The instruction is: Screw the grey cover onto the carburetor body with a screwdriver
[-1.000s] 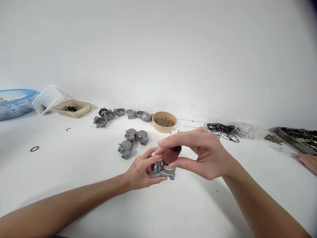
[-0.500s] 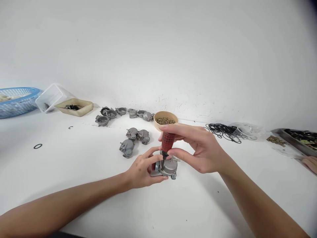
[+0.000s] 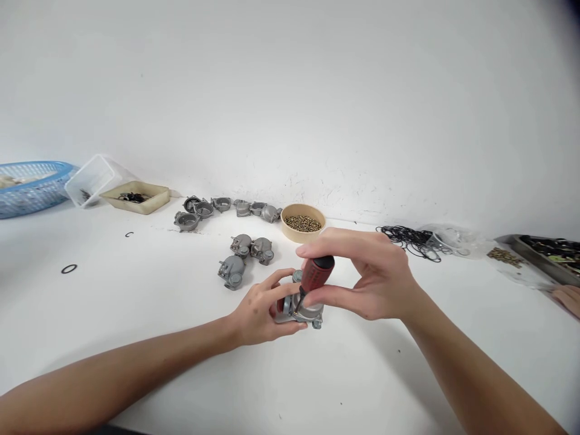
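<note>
My left hand (image 3: 263,311) is wrapped round a grey metal carburetor-like part (image 3: 310,313) and holds it on the white table. Thumb and fingers of my right hand (image 3: 362,275) grip a red and black screwdriver (image 3: 316,275), which leans with its handle to the right. Its tip meets the near left edge of the metal part's round cover. Three similar metal parts (image 3: 232,270) stand together just beyond my left hand. Behind my hands is a round tan bowl (image 3: 286,228) of small brass-coloured screws.
More grey metal pieces (image 3: 187,221) lie along the wall. A blue basket (image 3: 36,196), clear bin and yellowish tray (image 3: 158,198) stand at left. Black rings (image 3: 405,238), plastic bags, loose screws and a metal tray are at right, near another person's hand (image 3: 568,299).
The screwdriver has tilted, its handle swinging right and toward me. My right hand's fingers have shifted on the handle, uncovering its black end. My left hand and the metal part have stayed put.
</note>
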Tool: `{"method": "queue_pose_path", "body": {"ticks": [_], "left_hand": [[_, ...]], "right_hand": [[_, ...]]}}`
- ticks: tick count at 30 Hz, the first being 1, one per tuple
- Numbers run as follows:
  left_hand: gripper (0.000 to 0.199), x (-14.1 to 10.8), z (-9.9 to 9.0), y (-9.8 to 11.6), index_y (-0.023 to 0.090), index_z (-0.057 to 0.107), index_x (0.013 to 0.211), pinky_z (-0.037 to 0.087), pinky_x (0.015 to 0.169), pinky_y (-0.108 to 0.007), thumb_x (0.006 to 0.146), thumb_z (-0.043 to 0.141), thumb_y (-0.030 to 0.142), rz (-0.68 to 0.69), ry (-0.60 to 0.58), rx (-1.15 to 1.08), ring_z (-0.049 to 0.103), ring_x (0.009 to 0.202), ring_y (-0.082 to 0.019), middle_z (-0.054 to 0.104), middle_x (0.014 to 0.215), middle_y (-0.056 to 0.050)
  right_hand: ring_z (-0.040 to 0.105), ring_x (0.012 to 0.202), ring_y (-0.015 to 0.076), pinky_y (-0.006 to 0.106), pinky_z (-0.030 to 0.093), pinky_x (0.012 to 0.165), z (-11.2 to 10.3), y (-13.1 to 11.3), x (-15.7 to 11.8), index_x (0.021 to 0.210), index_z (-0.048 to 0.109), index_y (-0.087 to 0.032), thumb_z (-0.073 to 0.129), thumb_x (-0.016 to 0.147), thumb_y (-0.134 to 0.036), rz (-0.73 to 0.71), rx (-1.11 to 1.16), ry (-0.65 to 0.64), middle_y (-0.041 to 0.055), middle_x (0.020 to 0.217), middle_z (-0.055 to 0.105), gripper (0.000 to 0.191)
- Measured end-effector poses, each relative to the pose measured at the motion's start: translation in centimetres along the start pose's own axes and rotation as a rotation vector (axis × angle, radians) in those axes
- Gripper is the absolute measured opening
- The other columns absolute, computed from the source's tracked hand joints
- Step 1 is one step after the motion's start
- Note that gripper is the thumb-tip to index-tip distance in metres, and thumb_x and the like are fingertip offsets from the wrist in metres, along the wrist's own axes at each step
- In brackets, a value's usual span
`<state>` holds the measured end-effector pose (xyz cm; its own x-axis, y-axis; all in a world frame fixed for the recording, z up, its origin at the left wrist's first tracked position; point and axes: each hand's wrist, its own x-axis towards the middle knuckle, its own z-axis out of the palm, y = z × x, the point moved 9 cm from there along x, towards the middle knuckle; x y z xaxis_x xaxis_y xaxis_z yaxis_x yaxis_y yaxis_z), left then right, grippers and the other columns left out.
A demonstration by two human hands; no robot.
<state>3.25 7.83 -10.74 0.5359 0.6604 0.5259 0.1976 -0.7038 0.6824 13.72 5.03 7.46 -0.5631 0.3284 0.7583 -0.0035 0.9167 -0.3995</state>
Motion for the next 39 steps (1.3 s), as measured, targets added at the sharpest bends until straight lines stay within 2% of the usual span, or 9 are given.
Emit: {"method": "queue_pose_path", "body": {"ticks": [3,6,11,14,18,24,30,36,39], "left_hand": [[0.046,-0.02,-0.06,0.03,0.029,0.061,0.133,0.055,0.05,-0.024,0.092,0.075,0.047,0.023,0.018,-0.006,0.051,0.055,-0.006,0.053,0.137,-0.011],[0.049,-0.1,-0.23,0.27,0.031,0.058,0.137,0.054,0.049,-0.023,0.093,0.075,0.045,0.078,0.048,-0.006,0.052,0.057,-0.007,0.053,0.136,-0.01],[0.05,-0.21,-0.12,0.01,0.034,0.056,0.138,0.054,0.05,-0.023,0.092,0.076,0.042,0.069,0.04,0.02,0.051,0.056,-0.006,0.05,0.141,-0.01],[0.051,-0.18,0.0,-0.07,0.033,0.056,0.138,0.054,0.05,-0.024,0.092,0.076,0.043,0.048,0.02,0.003,0.05,0.056,-0.006,0.049,0.143,-0.011],[0.049,-0.11,-0.15,0.18,0.028,0.057,0.135,0.054,0.049,-0.024,0.093,0.075,0.045,0.065,0.031,-0.014,0.052,0.058,-0.008,0.049,0.142,-0.014],[0.049,-0.15,-0.16,0.01,0.032,0.058,0.136,0.054,0.049,-0.024,0.092,0.075,0.043,0.056,0.033,0.027,0.05,0.054,-0.006,0.052,0.138,-0.012],[0.047,0.0,-0.1,0.13,0.025,0.059,0.132,0.056,0.05,-0.024,0.093,0.074,0.047,0.056,0.02,-0.002,0.053,0.058,-0.007,0.05,0.14,-0.015],[0.046,-0.1,-0.33,0.38,0.029,0.06,0.133,0.054,0.048,-0.023,0.093,0.074,0.045,0.09,0.066,0.033,0.051,0.056,-0.008,0.055,0.129,-0.011],[0.046,-0.01,-0.24,0.34,0.029,0.059,0.133,0.055,0.049,-0.024,0.093,0.074,0.046,0.061,0.04,0.023,0.051,0.056,-0.008,0.055,0.13,-0.011]], "right_hand": [[0.072,0.07,0.0152,0.03,0.064,0.065,-0.41,-0.34,-0.04,0.125,0.067,-0.023,0.073,0.088,-0.013,-0.014,-0.086,0.079,0.0013,0.086,0.076,0.039],[0.074,0.074,0.0157,0.029,0.065,0.065,-0.3,-0.2,-0.18,0.128,0.066,-0.023,0.067,0.091,-0.012,0.005,-0.081,0.084,0.0037,0.096,0.078,0.039],[0.068,0.066,0.0129,0.027,0.061,0.061,-0.45,-0.04,-0.24,0.116,0.07,-0.024,0.075,0.089,-0.016,-0.028,-0.148,0.097,0.0007,0.082,0.073,0.029],[0.068,0.071,0.0134,0.029,0.061,0.065,-0.28,-0.31,-0.11,0.122,0.068,-0.023,0.068,0.093,-0.014,-0.019,-0.147,0.029,0.0024,0.088,0.073,0.03],[0.071,0.082,0.014,0.032,0.063,0.075,0.28,-0.13,-0.15,0.137,0.059,-0.022,0.053,0.096,-0.007,0.059,-0.051,-0.088,0.0058,0.106,0.074,0.044],[0.067,0.07,0.0145,0.032,0.061,0.069,-0.26,0.5,-0.21,0.125,0.065,-0.024,0.074,0.089,-0.016,0.052,-0.136,0.013,-0.0004,0.081,0.07,0.038],[0.072,0.086,0.0182,0.038,0.063,0.078,0.21,-0.07,-0.16,0.136,0.059,-0.023,0.054,0.095,-0.01,0.072,-0.062,-0.069,0.0067,0.104,0.074,0.043],[0.067,0.074,0.015,0.032,0.061,0.069,-0.16,0.42,-0.23,0.126,0.065,-0.025,0.068,0.091,-0.013,0.06,-0.11,-0.006,0.0006,0.083,0.071,0.038],[0.07,0.079,0.0161,0.034,0.062,0.072,-0.03,0.03,-0.1,0.129,0.064,-0.023,0.063,0.092,-0.012,0.049,-0.073,-0.034,0.0027,0.088,0.073,0.038]]}}
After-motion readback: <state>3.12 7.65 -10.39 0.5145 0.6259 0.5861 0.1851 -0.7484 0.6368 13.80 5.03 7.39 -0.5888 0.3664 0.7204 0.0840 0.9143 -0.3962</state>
